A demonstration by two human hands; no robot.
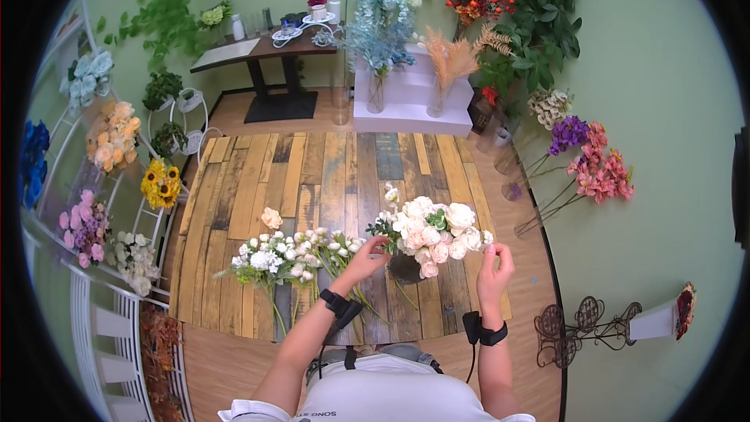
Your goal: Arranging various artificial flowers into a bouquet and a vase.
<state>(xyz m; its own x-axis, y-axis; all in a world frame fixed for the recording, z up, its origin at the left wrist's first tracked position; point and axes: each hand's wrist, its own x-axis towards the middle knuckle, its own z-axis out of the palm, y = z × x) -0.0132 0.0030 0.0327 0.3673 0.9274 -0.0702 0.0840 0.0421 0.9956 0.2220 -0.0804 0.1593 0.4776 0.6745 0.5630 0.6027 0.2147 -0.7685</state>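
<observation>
A bouquet of white and pale pink artificial roses (436, 228) stands in a dark round vase (405, 269) on the wooden plank table (252, 187). My left hand (369, 258) is at the bouquet's left side, its fingertips by a sprig of green leaves (384, 233); whether they grip it is hard to tell. On the opposite side, my right hand (495, 266) has thumb and fingers together at a small white flower (487, 237) on the bouquet's outer edge. Left of the vase lie several white flower stems (275, 255). A single peach rose head (271, 218) rests beyond them.
White racks (137, 217) with bunches of flowers line the left wall. Behind the table are a dark side table (263, 55) and a white stepped stand (410, 111) with glass vases. Long-stemmed pink flowers (600, 173) and a scrolled metal plant stand (586, 331) are at right.
</observation>
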